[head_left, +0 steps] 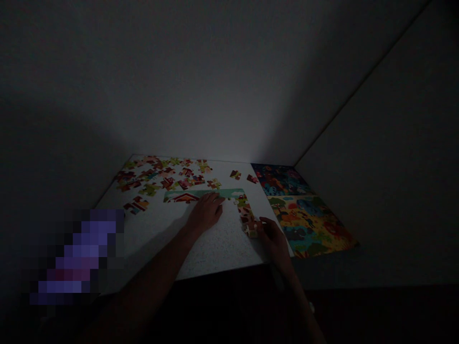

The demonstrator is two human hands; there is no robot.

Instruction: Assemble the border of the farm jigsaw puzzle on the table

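White tabletop (211, 253) spreads beneath both hands in the dim light I get from the head camera. On it I can make out a partly joined jigsaw puzzle (234, 192), shaped like a corner: one strip runs sideways under the fingers of the left hand (206, 210), and a column of pieces (245, 210) comes down from its right end to the right hand (273, 239). I see the left hand lying palm down, its fingers loosely spread over the strip, with a red roof printed on the part just left of it. The right hand is bent, its fingertips beside the lowest piece (252, 230) of the column; from my end I cannot tell whether they pinch that piece or only touch it.

Beyond the left hand and out to its left, I have a crowd of loose pieces (158, 174) in reds, greens and pinks. Two more pieces (235, 175) lie ahead of the hands, apart from that crowd. To the right of the right hand I see two printed pictures, a dark blue one (281, 179) farther off and a yellow one with animals (310, 224) nearer. Left of the left forearm, a purple patch (75, 260) is too pixelated for me to identify
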